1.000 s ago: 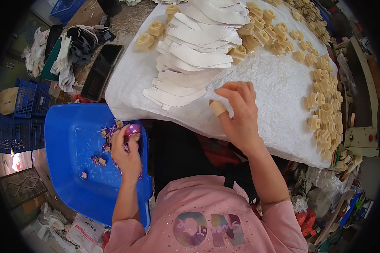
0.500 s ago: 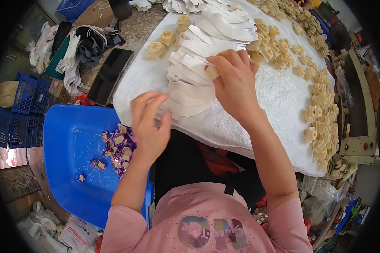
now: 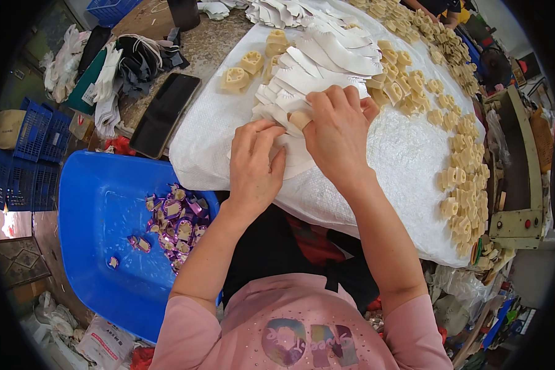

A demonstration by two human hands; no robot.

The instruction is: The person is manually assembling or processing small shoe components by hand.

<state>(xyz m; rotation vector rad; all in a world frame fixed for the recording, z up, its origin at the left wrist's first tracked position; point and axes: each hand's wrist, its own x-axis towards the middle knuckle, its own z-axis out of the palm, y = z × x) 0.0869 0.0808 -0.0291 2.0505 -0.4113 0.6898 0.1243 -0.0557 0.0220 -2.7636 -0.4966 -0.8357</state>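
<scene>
Curved white cut pieces (image 3: 327, 49), thin and sheet-like, overlap in a long fanned row on a white woven cover. Over the near end of that row, my right hand (image 3: 336, 135) has its fingers bent and closed around a small beige piece (image 3: 300, 119), whose shape is mostly hidden. Close beside it, my left hand (image 3: 256, 160) rests with curled fingertips on the nearest white pieces, its thumb apart from the fingers. Several beige moulded pieces (image 3: 251, 62) lie left of the row, and a bigger heap (image 3: 396, 83) lies to its right.
On my left a blue tub (image 3: 98, 240) holds small purple-and-beige pieces (image 3: 177, 225). A dark phone (image 3: 165, 115) lies by the cover's left edge, near gloves (image 3: 108, 92). More beige pieces (image 3: 465, 191) line the right edge, beside a machine frame (image 3: 517, 228). Another person's arm (image 3: 451, 18) shows far right.
My left hand has moved right and up onto the white pieces, close to my right hand. My right hand has come slightly nearer to me, still with the beige piece. The view has shifted a little.
</scene>
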